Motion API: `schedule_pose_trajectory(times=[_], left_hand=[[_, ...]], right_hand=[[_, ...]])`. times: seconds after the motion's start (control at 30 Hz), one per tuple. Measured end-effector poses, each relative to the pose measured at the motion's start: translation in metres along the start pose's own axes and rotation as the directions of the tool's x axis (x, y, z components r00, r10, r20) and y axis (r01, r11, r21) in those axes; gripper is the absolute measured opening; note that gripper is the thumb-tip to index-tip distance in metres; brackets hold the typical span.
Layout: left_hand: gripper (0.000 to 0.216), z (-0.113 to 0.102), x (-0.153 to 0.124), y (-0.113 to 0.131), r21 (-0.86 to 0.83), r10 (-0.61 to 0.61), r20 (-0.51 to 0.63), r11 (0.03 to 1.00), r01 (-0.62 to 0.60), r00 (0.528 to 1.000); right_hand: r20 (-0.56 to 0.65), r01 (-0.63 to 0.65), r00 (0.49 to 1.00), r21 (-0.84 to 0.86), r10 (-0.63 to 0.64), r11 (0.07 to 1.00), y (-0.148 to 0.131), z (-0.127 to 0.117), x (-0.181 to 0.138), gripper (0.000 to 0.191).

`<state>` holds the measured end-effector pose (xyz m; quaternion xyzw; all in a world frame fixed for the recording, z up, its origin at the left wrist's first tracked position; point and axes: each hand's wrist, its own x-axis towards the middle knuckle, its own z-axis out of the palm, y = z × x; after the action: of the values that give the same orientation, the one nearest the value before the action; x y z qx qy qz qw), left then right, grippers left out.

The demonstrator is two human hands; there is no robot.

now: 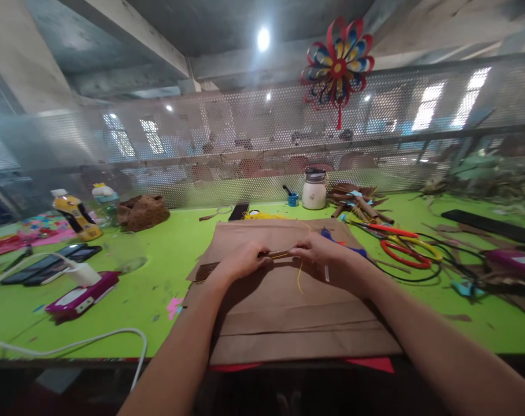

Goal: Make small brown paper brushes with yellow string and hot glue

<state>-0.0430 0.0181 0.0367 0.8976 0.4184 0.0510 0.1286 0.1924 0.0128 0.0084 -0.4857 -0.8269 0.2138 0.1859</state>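
Both my hands rest close together on a large sheet of brown paper (288, 323) spread over the green table (158, 260). My left hand (244, 261) is closed, pinching one end of a thin brown stick (278, 253) wrapped with yellow string. My right hand (317, 249) is closed on the other end, where yellow string (299, 277) hangs down over the paper. Blue-handled scissors (353, 249) lie partly hidden behind my right hand.
Right of the paper lie red and yellow rings (403, 254), black wires and brown sticks. A white jar (314, 190) and a small blue pot (292, 199) stand at the back. Left are phones (54, 263), a pink case (82, 294), a white cable, a yellow bottle (77, 215). A pinwheel (338, 63) hangs on the mesh.
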Motion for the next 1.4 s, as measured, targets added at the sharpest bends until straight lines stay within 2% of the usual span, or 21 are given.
schedule_pose_trajectory(times=[0.13, 0.27, 0.43, 0.6, 0.73, 0.83, 0.9, 1.07, 1.2, 1.3, 1.4], left_hand=[[0.03, 0.003, 0.001, -0.004, 0.034, 0.016, -0.06, 0.999, -0.014, 0.998], [0.029, 0.004, 0.002, -0.007, 0.083, 0.062, -0.144, 0.995, -0.051, 0.988], [0.03, 0.004, 0.002, -0.008, 0.134, 0.051, -0.185, 0.991, -0.026, 0.981], [0.029, 0.007, 0.004, -0.012, 0.167, 0.029, -0.2, 0.986, 0.005, 0.979], [0.028, 0.009, 0.003, -0.012, 0.175, 0.037, -0.207, 0.985, -0.001, 0.978], [0.027, 0.008, 0.001, -0.009, 0.18, 0.038, -0.199, 0.984, -0.002, 0.979], [0.027, 0.008, 0.001, -0.008, 0.174, 0.025, -0.191, 0.985, 0.009, 0.981], [0.028, 0.009, 0.004, -0.012, 0.164, 0.02, -0.192, 0.986, 0.012, 0.981], [0.027, 0.011, 0.009, -0.017, 0.187, 0.061, -0.194, 0.982, -0.025, 0.979], [0.028, 0.012, 0.01, -0.019, 0.181, 0.072, -0.202, 0.983, -0.035, 0.977], [0.029, 0.013, 0.011, -0.022, 0.181, 0.074, -0.222, 0.983, -0.034, 0.972]], right_hand=[[-0.076, -0.019, 0.997, -0.114, 0.011, 0.993, -0.001, -0.016, -0.008, 0.033], [-0.259, -0.095, 0.964, -0.133, 0.057, 0.987, 0.003, -0.034, -0.016, 0.037], [-0.484, -0.226, 0.868, -0.188, 0.11, 0.956, 0.012, -0.042, -0.015, 0.038], [-0.622, -0.337, 0.776, -0.262, 0.109, 0.905, 0.013, -0.041, -0.012, 0.031], [-0.729, -0.307, 0.684, -0.245, 0.034, 0.92, 0.006, -0.037, -0.011, 0.028], [-0.765, -0.232, 0.644, -0.211, -0.012, 0.95, -0.003, -0.032, -0.01, 0.028], [-0.743, -0.168, 0.669, -0.193, -0.033, 0.967, -0.01, -0.026, -0.009, 0.027], [-0.582, -0.008, 0.809, -0.146, -0.079, 0.989, -0.024, -0.01, -0.007, 0.026], [-0.439, 0.032, 0.894, -0.146, -0.093, 0.989, -0.033, 0.003, -0.004, 0.027], [-0.354, 0.045, 0.929, -0.177, -0.106, 0.983, -0.037, 0.009, -0.003, 0.029], [-0.328, 0.083, 0.935, -0.174, -0.137, 0.981, -0.038, 0.012, -0.002, 0.027]])
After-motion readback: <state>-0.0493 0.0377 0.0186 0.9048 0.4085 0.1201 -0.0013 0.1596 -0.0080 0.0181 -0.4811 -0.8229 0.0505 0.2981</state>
